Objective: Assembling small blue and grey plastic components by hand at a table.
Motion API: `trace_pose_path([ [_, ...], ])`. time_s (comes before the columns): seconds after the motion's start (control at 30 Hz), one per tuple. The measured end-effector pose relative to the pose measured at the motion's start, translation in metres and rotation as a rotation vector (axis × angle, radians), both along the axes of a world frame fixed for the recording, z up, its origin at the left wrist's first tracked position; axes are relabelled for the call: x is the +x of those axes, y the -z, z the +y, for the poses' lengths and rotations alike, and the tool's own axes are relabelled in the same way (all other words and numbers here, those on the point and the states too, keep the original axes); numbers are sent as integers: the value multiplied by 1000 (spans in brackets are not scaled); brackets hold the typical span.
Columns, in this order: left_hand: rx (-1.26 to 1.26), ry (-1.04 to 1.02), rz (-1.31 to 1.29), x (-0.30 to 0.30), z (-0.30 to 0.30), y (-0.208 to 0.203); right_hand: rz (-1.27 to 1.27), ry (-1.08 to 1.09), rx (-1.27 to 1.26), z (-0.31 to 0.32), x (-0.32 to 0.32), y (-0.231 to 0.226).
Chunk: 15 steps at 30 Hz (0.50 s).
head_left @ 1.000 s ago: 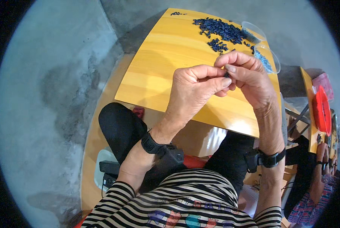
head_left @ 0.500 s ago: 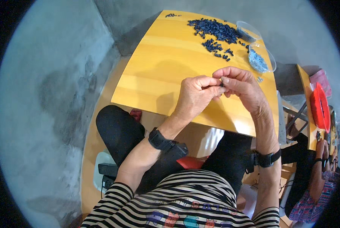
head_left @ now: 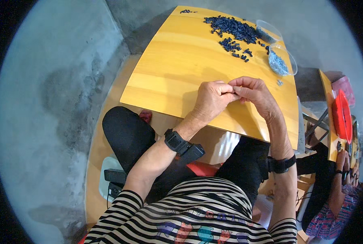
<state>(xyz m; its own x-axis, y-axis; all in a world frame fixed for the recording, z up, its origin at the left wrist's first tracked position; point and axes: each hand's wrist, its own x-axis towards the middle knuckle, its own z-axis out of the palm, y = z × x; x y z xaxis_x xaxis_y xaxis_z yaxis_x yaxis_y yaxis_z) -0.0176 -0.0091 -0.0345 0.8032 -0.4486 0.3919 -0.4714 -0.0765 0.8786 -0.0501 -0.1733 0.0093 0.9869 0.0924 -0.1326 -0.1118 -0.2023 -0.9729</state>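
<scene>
My left hand (head_left: 211, 100) and my right hand (head_left: 257, 96) meet fingertip to fingertip above the yellow table (head_left: 161, 77). Both are closed in a pinch around a small dark piece, now almost wholly covered by the fingers. Beyond them lies a heap of small dark blue tube-like pieces (head_left: 234, 29), with a looser cluster (head_left: 231, 44) on its near side. To the right of the heap, a clear bowl (head_left: 292, 61) tilts and holds tiny light blue-grey parts (head_left: 277, 64). Some of these tiny parts (head_left: 279, 83) lie on the table beside it.
A second clear bowl (head_left: 269, 27) with dark contents stands behind the first. A few dark pieces (head_left: 186, 11) lie at the far left corner. At right, a co-worker's hands (head_left: 342, 160) work at another table with a red basin (head_left: 342, 116). A grey wall borders the left.
My hands have drawn slightly closer together and lower, and the dark piece between the fingertips is less visible. The view has shifted a little.
</scene>
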Motion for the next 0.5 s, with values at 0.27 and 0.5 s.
trace_pose_path([
  [0.27, 98, -32, -141, 12, -2, 6, 13, 35, -66, 1, -1, 14],
  [0.5, 151, -65, -233, 14, 0, 9, -18, 84, -31, -1, 3, 28],
])
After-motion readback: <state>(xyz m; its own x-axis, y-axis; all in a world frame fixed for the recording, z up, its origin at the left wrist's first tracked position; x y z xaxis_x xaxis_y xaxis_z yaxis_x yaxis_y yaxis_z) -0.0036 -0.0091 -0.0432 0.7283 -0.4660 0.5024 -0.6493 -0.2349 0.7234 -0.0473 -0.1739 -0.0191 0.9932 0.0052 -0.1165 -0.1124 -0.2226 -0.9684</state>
